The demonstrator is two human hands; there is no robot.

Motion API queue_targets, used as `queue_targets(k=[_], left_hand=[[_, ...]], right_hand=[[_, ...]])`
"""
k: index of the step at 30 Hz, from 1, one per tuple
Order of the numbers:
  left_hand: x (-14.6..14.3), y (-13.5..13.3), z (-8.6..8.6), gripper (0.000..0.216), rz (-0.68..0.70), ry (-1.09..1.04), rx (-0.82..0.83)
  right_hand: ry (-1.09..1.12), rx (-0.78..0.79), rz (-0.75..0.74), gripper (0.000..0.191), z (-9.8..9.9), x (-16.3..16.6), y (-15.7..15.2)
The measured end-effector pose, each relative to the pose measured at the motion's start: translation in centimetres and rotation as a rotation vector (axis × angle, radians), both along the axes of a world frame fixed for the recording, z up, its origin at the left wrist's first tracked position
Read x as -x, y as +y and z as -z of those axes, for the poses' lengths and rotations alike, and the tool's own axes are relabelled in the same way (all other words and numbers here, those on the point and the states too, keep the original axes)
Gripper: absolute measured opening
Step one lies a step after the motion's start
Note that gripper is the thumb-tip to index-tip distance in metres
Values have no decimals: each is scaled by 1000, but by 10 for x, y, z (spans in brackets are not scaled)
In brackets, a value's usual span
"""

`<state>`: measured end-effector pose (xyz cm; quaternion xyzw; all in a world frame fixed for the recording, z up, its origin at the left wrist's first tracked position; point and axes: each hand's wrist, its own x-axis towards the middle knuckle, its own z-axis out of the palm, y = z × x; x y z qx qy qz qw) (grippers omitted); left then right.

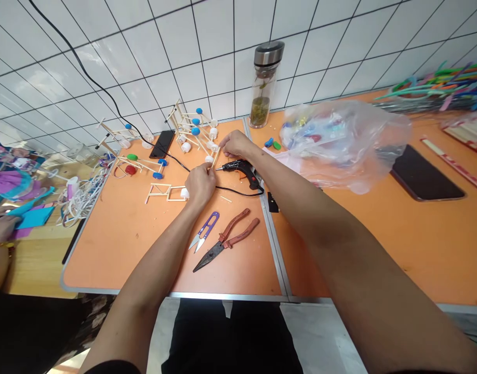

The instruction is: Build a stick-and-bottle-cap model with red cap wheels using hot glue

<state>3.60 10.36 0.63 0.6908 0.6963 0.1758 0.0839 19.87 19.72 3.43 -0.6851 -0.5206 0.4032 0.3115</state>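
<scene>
My left hand (200, 183) is closed, pinching the lower end of a thin wooden stick (215, 159) above the orange table (137, 244). My right hand (235, 145) is closed on the stick's upper end. Just below my right hand lies a black hot glue gun (241, 169), its nozzle pointing left toward the stick. A small stick frame with a white cap (166, 192) lies left of my left hand. Behind my hands stand stick models with white and blue caps (194, 130).
Purple thread snips (202, 232) and red-handled cutters (227, 239) lie near the front edge. A black phone (162, 144), a glass bottle (264, 85), a clear plastic bag of parts (340, 143) and a dark tablet (425, 179) sit further back. Another person's hand (0, 228) is at the far left.
</scene>
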Motion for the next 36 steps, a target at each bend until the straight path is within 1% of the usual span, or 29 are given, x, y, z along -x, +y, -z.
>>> queue_targets(k=[7, 13, 21, 30, 36], left_hand=[[-1, 0, -1, 44, -11, 24, 24], [-2, 0, -3, 46, -19, 24, 42], [0, 2, -2, 45, -20, 10, 30], [-1, 2, -2, 45, -17, 19, 10], [-2, 1, -4, 47, -31, 30, 31]], right_hand=[[11, -5, 6, 20, 2, 1, 1], [4, -2, -13, 31, 2, 0, 1], [1, -2, -8, 30, 1, 0, 0], [-5, -21, -18, 28, 8, -2, 7], [-2, -35, -21, 31, 9, -1, 6]])
